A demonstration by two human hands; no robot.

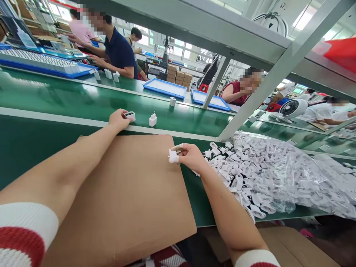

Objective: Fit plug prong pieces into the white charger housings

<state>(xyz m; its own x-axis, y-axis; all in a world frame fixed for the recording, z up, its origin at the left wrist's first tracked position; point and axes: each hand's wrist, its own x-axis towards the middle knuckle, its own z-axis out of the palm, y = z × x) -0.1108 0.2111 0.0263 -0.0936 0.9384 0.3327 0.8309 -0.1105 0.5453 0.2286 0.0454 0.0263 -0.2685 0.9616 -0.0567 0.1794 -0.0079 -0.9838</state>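
My left hand (119,119) reaches out to the green conveyor belt (69,100) and is closed on a white charger body (130,116) at the belt's near edge. Another white charger (152,119) stands just to the right of it on the belt. My right hand (189,155) hovers over the right edge of a brown cardboard sheet (130,196) and pinches a small white plug part (173,157). Right beside that hand lies a large heap of white plug parts (250,178) on clear plastic.
A grey metal post (267,85) slants up from the bench by the heap. Further along the belt stands one more white charger (172,101). Blue trays (164,88) lie on the far side, where several other people sit at work. A small fan (292,108) stands at the right.
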